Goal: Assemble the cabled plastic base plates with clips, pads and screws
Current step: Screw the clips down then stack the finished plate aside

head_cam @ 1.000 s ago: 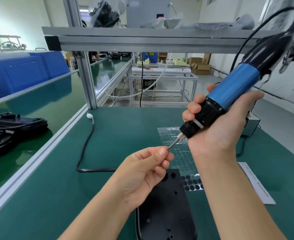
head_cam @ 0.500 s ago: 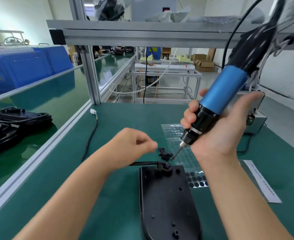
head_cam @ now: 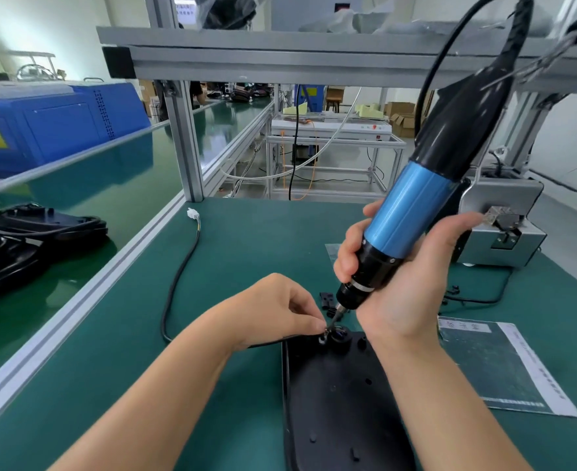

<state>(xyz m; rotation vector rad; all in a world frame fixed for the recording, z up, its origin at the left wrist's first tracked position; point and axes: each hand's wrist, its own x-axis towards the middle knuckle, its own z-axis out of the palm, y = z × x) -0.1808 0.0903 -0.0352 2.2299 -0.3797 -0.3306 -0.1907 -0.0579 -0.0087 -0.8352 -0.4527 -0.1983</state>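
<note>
Right hand (head_cam: 406,283) clenched around a blue-and-black electric screwdriver (head_cam: 413,215), tool tilted, bit angled down and leftward onto the far end of a black plastic base plate (head_cam: 334,402). Base plate lying flat near the front edge of the green desk (head_cam: 239,253), roughly mid-width, partly covered by the right forearm. Left hand (head_cam: 273,311) with fingertips (head_cam: 316,322) pinched together right at the bit tip, over a small hole beside a round black boss (head_cam: 339,338) at the plate's far end; whatever sits between the fingertips too small to make out. Thin black cable (head_cam: 178,280) running from the plate's far left corner out across the desk towards the left rail, ending in a white connector (head_cam: 193,214) near the back left corner. A few small black clips (head_cam: 326,299) lying just beyond the plate, close by the screwdriver's nose. Sheet with printed edge (head_cam: 498,365) flat to the right of the plate, near the desk's right edge. Grey metal box (head_cam: 504,229) at the back right. Stacked black plates (head_cam: 32,239) on the neighbouring green surface beyond the left rail, a blue machine (head_cam: 59,120) farther back.
</note>
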